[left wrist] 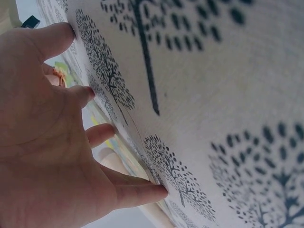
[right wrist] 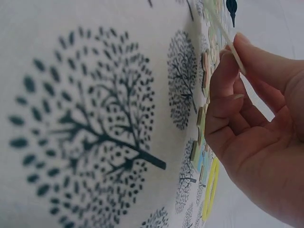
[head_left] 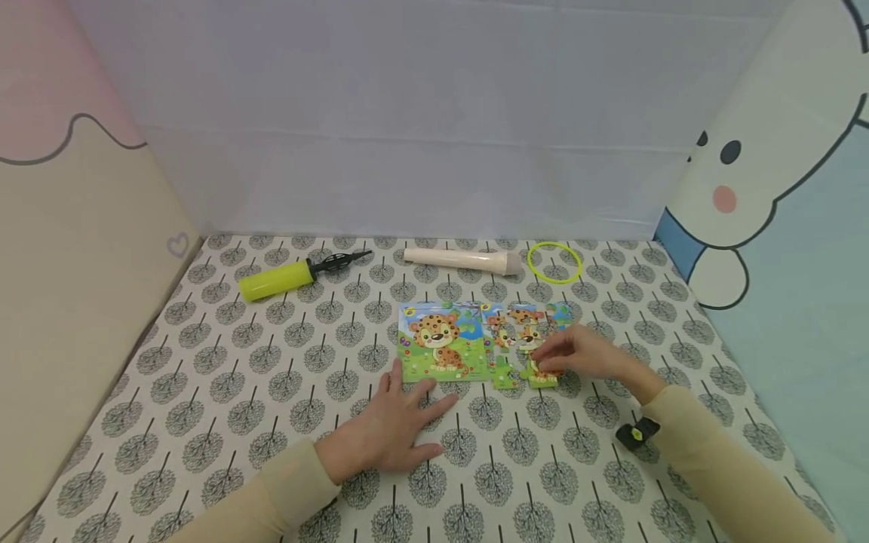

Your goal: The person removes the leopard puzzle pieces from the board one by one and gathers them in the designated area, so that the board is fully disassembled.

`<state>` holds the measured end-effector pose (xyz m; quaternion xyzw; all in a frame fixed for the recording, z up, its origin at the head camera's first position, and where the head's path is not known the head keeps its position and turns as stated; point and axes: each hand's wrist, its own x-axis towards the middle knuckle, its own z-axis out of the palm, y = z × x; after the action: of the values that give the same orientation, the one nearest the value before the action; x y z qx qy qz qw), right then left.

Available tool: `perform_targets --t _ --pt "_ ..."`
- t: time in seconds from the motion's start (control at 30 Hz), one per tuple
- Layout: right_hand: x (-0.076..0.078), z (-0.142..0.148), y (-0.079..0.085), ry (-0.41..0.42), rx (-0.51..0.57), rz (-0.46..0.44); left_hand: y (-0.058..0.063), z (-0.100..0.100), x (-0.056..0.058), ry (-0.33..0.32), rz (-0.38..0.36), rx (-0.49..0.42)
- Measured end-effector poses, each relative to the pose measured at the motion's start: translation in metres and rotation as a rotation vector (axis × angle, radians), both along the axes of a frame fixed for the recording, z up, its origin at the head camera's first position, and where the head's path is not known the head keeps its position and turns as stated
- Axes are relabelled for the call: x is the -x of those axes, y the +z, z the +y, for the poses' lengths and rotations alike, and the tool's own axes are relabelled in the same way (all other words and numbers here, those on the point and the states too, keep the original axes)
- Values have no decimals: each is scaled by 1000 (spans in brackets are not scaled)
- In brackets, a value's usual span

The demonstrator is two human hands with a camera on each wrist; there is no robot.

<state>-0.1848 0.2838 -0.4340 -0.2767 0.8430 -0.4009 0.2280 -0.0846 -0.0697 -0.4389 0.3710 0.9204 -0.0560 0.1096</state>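
Observation:
My right hand [head_left: 585,351] pinches a thin jigsaw puzzle piece [right wrist: 231,43] between thumb and fingertips; its edge faces the right wrist camera. Below and around those fingers lies a group of puzzle pieces [head_left: 504,373] with parts of a cartoon leopard cub and grass, some with gaps between them. Directly left of them is a square picture board [head_left: 417,363] showing the whole spotted cub on a meadow. With fingers spread, my left hand [head_left: 397,424] rests on the tablecloth, fingertips at the board's lower left corner.
A yellow-green hand pump [head_left: 277,280] with a black nozzle lies at the back left. Behind the board is a pale wand-shaped stick [head_left: 455,259], and a yellow ring [head_left: 578,272] lies to its right. A tree-patterned cloth [head_left: 271,422] covers the table; printed walls stand around it.

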Motion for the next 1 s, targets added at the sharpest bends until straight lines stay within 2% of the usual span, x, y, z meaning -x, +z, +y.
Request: perform_targets --t 0.13,0.4,0.6,0.83,1.0 --pt "-1 -1 -4 -2 -27 44 0 0 0 1 -2 1" --pt "-6 -3 -10 -83 -109 100 0 0 -1 3 -9 -11" --pt "-9 -6 -10 -126 -130 162 -1 0 -1 6 -6 -21" --pt "-13 -13 -10 -227 -227 202 1 -1 -1 2 -5 -20" --pt "-14 -16 -8 -240 -260 228 2 -1 -1 3 -12 -19"
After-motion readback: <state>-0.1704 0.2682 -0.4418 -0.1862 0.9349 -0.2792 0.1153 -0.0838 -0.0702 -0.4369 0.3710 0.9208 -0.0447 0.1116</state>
